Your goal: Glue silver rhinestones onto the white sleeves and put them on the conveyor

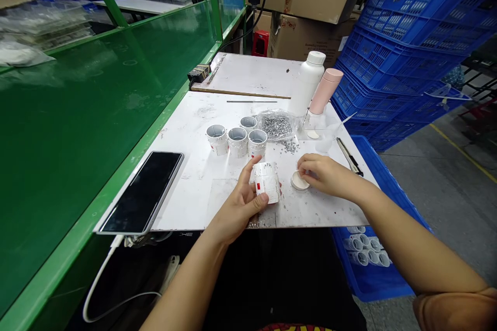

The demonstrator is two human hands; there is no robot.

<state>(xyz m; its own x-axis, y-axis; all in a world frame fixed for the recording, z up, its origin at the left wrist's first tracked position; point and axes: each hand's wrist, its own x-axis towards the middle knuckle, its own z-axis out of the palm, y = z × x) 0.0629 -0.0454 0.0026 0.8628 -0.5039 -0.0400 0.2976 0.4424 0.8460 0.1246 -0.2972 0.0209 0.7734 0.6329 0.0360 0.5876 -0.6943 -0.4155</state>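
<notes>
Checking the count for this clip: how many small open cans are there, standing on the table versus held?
Cans standing upright: 4
Can held in the left hand: 1
Total: 5

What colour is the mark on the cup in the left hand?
Red, on the white cup in the left hand; head view.

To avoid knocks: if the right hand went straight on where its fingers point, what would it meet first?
The right hand, over a white lid, would probably meet the white cup in the left hand; depth is unclear.
</notes>
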